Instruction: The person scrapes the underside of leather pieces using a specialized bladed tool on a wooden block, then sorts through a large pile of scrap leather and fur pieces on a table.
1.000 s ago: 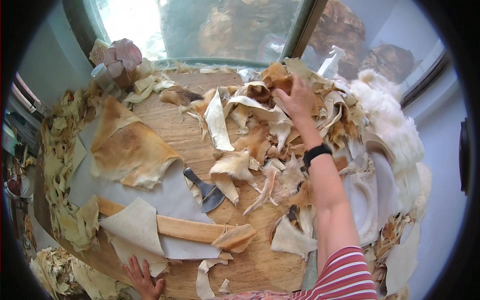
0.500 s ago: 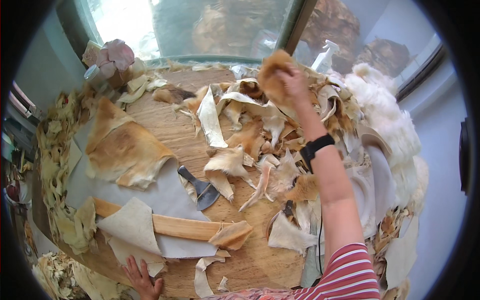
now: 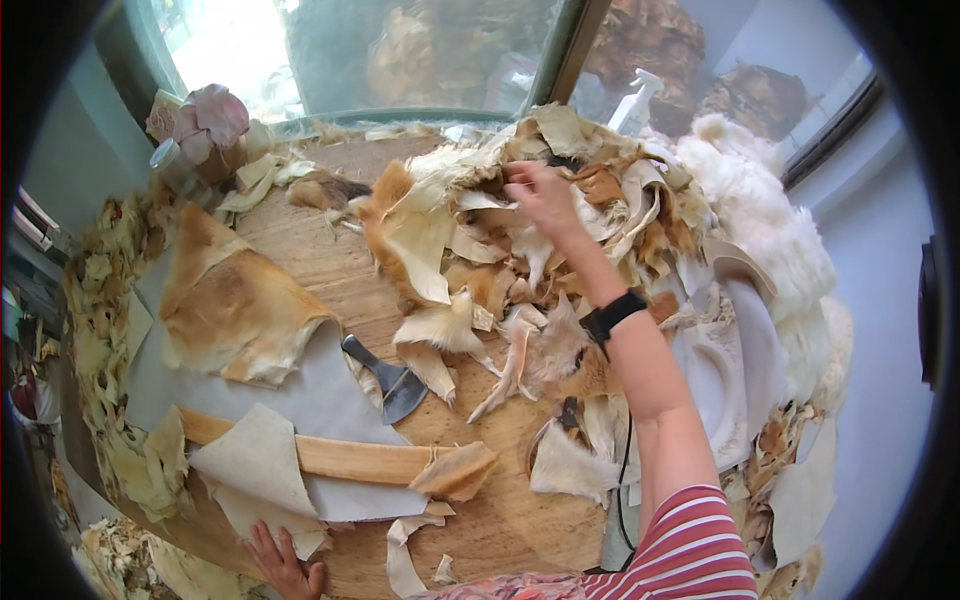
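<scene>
My right hand [image 3: 545,200] reaches over the heap of fur scraps at the far middle of the table. Its fingers are closed at the edge of a pale hide piece with orange fur [image 3: 425,245], which lies skin side up; the fingertips are partly hidden. My left hand [image 3: 284,562] rests at the near left edge with fingers spread, holding nothing, just below a pale hide scrap [image 3: 262,515]. A dark-handled, wide-bladed knife [image 3: 392,385] lies between the heap and a large tan fur piece [image 3: 245,315].
A wooden strip [image 3: 360,462] lies partly under hide pieces on a grey sheet [image 3: 300,385]. White fluffy fur [image 3: 765,230] is piled at the right. A white spray bottle [image 3: 636,105] stands by the window, a clear jar [image 3: 175,165] at the far left. A black cable [image 3: 622,490] runs near my right arm.
My right hand has moved left and down from above the heap. The orange fur piece it held up now appears spread over the scraps, pale side up. My left hand stays put.
</scene>
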Available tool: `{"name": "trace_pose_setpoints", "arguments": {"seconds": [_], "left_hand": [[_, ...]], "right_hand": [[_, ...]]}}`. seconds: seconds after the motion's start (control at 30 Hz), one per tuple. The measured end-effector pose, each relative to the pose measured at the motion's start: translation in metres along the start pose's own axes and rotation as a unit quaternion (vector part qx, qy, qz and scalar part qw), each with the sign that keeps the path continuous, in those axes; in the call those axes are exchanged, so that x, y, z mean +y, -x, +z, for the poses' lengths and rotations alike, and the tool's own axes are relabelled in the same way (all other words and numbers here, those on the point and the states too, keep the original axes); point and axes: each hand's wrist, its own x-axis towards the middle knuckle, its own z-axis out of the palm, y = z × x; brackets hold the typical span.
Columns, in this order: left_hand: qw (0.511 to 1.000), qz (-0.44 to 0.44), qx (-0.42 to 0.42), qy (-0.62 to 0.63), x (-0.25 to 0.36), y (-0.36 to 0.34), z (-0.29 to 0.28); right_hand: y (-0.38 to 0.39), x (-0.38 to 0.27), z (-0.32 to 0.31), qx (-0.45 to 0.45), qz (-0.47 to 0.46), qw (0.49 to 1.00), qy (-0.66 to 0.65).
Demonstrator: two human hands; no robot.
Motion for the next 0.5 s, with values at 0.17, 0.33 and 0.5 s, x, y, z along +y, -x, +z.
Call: {"name": "trace_pose_setpoints", "arguments": {"seconds": [0.17,0.33,0.5], "left_hand": [[1.0,-0.013,-0.003,-0.006,0.0,0.004,-0.001],[1.0,-0.009,0.0,-0.01,-0.004,0.005,0.001],[1.0,-0.005,-0.001,-0.005,-0.002,0.001,0.002]], "right_hand": [[0.038,0.064,-0.053,-0.021,-0.021,0.935,0.352],[0.053,0.061,-0.048,0.002,-0.032,0.93,0.367],[0.032,0.072,-0.079,0.017,0.021,0.97,0.243]]}}
